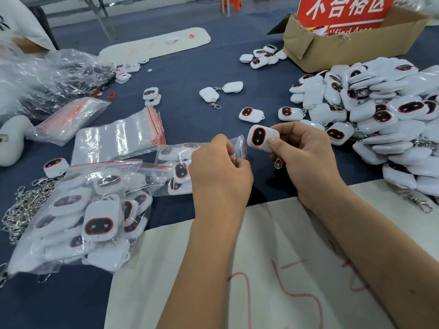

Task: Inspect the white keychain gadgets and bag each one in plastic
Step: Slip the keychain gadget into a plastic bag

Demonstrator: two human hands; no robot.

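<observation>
Right hand [306, 160] up at centre, thumb and fingers clamped on a white keychain gadget [262, 138], dark red-ringed face turned up to the camera, metal clasp [278, 161] dangling below the palm. Just beside it at nine o'clock, the left hand [219, 167] pinches a small clear zip bag [238, 146] with its fingertips curled together on the plastic, the bag's red-striped mouth pointing toward the gadget; gadget and bag sit close but apart. Over at three o'clock, a big heap of unbagged gadgets [380, 110] spills across the dark blue table [185, 74], clasps poking out here and there. Down at eight o'clock, a mound of bagged gadgets [95, 214] lies in crinkled plastic, and a tangle of loose metal chains [26, 210] sits at its nine o'clock edge. A flat stack of empty zip bags [118, 138] rests at ten o'clock from the hands. Stray gadgets are scattered at twelve o'clock, two of them lying back-up together [221, 91]. Far at one o'clock stands a torn cardboard box [332, 48] carrying a red sign [344, 10]. Under the forearms, at six o'clock, a white sheet [273, 269] with red handwritten marks covers the near edge.
</observation>
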